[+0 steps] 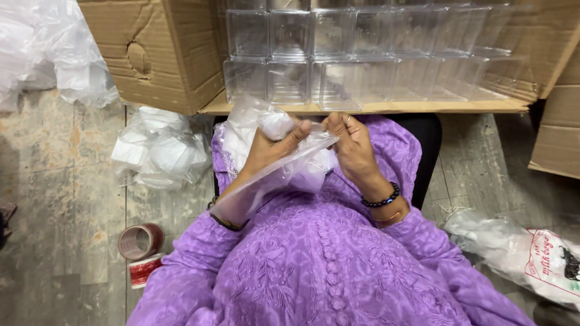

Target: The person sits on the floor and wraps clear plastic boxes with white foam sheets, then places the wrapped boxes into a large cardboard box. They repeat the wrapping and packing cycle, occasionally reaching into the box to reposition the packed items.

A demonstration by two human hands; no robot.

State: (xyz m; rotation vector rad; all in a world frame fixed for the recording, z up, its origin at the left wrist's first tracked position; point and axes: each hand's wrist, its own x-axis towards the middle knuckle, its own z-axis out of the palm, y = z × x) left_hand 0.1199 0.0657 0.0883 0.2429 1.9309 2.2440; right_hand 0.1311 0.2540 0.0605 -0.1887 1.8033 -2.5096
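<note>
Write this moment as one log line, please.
left hand: inside clear plastic bag, gripping | right hand: pinching bag edge | ahead: clear boxes in carton | floor left: tape rolls

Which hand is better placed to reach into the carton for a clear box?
Probably right. The left hand is sleeved inside the clear plastic bag, gripping white contents. The right hand only pinches the bag's edge and sits just below the clear boxes in the carton.

The left forearm is veiled by the clear bag point(284, 166), and what the bag holds cannot be told. The box point(163, 54) and printed bag point(531, 259) are cut off by the edges.
</note>
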